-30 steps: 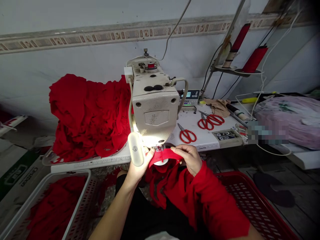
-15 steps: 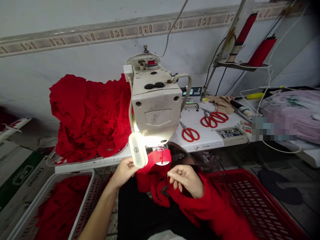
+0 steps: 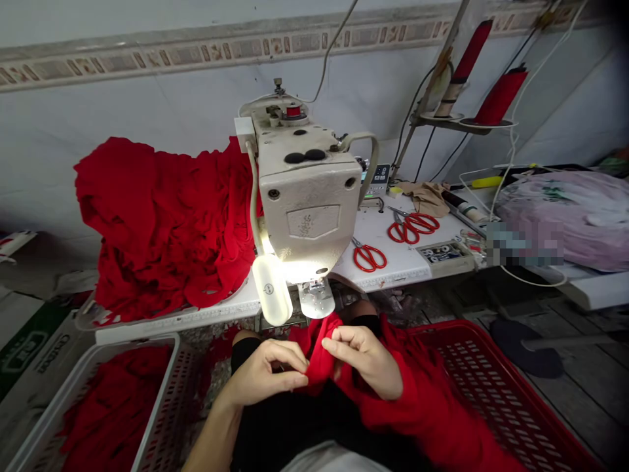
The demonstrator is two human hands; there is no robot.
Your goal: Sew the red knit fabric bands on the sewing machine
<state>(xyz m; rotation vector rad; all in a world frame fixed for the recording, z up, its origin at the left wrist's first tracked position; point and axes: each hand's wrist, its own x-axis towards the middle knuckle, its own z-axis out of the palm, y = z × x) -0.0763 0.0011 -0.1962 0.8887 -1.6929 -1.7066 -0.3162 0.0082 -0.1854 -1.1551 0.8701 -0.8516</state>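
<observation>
Below the sewing machine [image 3: 307, 203], a piece of red fabric [image 3: 322, 362] is pinched between my two hands over my lap. My left hand [image 3: 270, 372] grips its left edge with thumb and fingers. On the other side my right hand [image 3: 366, 359] pinches the upper right edge, and more red cloth drapes over that forearm. The machine's bare metal arm end [image 3: 317, 300] shows above the fabric, lit by the lamp and apart from the cloth. Some of the held fabric is hidden behind my fingers.
A tall heap of red fabric [image 3: 167, 223] lies left on the table. A white basket [image 3: 170, 367] with red pieces stands below it, a red basket [image 3: 496, 367] to the right. Red-handled scissors [image 3: 368, 257] lie right of the machine, near thread cones [image 3: 501, 98].
The red fabric has come off the machine's arm end and down towards my lap. My left hand has moved right and down, closer to my right hand. The view has shifted slightly.
</observation>
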